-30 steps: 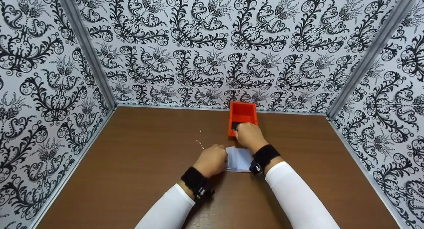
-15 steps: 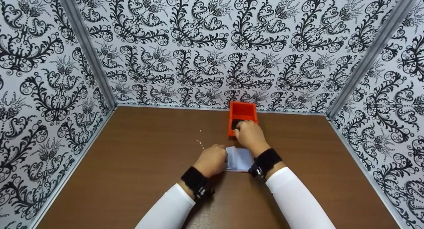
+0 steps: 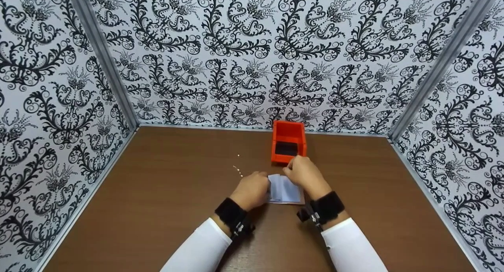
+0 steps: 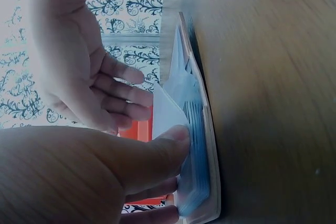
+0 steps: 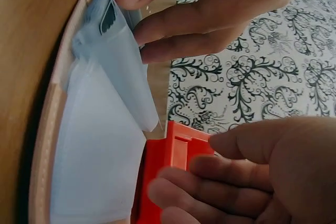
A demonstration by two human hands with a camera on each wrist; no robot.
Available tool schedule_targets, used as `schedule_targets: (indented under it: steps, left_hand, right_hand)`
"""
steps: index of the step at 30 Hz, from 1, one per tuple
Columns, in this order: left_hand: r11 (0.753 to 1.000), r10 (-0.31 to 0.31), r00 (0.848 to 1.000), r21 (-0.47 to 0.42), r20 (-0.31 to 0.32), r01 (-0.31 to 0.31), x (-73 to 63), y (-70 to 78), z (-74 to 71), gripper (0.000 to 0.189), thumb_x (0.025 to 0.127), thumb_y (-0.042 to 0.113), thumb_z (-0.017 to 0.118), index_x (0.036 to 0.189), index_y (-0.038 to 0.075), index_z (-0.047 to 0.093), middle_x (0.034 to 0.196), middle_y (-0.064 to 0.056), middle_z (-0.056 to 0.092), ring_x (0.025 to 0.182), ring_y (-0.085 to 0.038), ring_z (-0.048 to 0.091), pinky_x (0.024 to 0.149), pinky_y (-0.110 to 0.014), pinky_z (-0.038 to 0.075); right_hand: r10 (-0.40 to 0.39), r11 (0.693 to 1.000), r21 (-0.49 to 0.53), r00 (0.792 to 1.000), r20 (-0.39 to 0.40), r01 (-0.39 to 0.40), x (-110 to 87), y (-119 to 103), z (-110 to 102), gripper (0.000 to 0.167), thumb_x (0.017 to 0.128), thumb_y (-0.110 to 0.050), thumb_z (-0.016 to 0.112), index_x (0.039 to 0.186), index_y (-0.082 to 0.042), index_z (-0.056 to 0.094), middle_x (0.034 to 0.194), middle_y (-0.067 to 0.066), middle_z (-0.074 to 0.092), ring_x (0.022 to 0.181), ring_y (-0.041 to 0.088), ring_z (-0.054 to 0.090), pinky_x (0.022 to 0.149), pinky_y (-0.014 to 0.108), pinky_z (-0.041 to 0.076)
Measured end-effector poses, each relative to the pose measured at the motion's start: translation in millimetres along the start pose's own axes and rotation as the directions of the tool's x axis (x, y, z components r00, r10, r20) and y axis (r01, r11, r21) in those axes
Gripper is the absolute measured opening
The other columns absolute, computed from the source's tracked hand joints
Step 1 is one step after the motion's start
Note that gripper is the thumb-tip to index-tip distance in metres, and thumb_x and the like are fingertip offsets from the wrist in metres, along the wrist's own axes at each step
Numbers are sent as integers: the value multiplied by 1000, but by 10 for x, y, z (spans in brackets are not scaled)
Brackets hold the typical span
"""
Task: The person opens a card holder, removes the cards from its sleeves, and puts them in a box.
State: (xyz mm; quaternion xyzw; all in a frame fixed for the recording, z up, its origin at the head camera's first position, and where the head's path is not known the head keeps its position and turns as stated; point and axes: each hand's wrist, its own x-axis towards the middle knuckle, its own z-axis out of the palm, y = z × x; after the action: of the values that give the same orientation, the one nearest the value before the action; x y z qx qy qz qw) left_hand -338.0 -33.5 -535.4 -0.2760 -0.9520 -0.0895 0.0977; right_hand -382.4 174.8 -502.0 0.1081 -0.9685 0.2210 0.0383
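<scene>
A card holder (image 3: 289,191) with a tan cover and clear plastic sleeves (image 5: 100,140) lies spread on the table. My left hand (image 3: 252,189) is at its left side. In the left wrist view its thumb (image 4: 176,135) pinches the sleeves, and one sleeve stands lifted. My right hand (image 3: 307,175) hovers over the holder's upper right part, just in front of the orange bin (image 3: 289,130). Its fingers curl loosely in the right wrist view, and I see nothing plainly held in them. Inside the bin lies a flat black thing (image 3: 286,148) whose kind I cannot tell.
The bin stands near the back edge of the brown wooden table (image 3: 177,177). Small pale specks (image 3: 238,169) lie left of the holder. Patterned walls (image 3: 244,59) close off the back and both sides.
My right hand has come out of the bin and back towards me, over the card holder. The black thing in the bin shows more fully. My left hand has stayed in place.
</scene>
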Motion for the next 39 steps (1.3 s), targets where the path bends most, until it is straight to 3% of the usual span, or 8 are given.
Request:
schedule_targets:
  steps: [11, 23, 30, 39]
  left_hand:
    - [1000, -5, 1000, -11, -20, 5, -7, -31, 17, 11, 83, 18, 89, 88, 10, 83, 101, -6, 76, 97, -29, 76, 80, -47, 67]
    - [1000, 16, 999, -19, -43, -17, 2, -69, 32, 12, 90, 17, 86, 80, 14, 81, 91, -6, 77, 90, -27, 74, 74, -45, 65]
    - [998, 41, 998, -36, -54, -43, -13, -68, 32, 13, 85, 5, 87, 80, 16, 84, 97, -4, 73, 93, -27, 73, 75, -41, 66]
    - [998, 37, 998, -49, -49, -40, 7, -69, 47, 12, 87, 7, 86, 80, 15, 80, 92, -4, 79, 95, -27, 75, 78, -44, 66]
  right_hand:
    - [-83, 996, 37, 981, 173, 78, -161, 12, 5, 55, 103, -25, 79, 54, -24, 54, 53, -12, 35, 51, 9, 36, 51, 28, 24]
    - [-81, 997, 22, 981, 178, 79, -165, 42, 37, 47, 100, -19, 76, 56, -20, 59, 54, -12, 36, 51, 10, 36, 51, 28, 24]
    - [-118, 993, 11, 979, 166, 117, -176, 51, 26, 32, 99, -17, 77, 68, -10, 77, 60, -10, 48, 55, 11, 41, 53, 27, 30]
    - [-101, 995, 21, 981, 166, 99, -179, 87, 33, 29, 99, -17, 77, 71, -9, 80, 61, -9, 51, 56, 11, 43, 54, 28, 31]
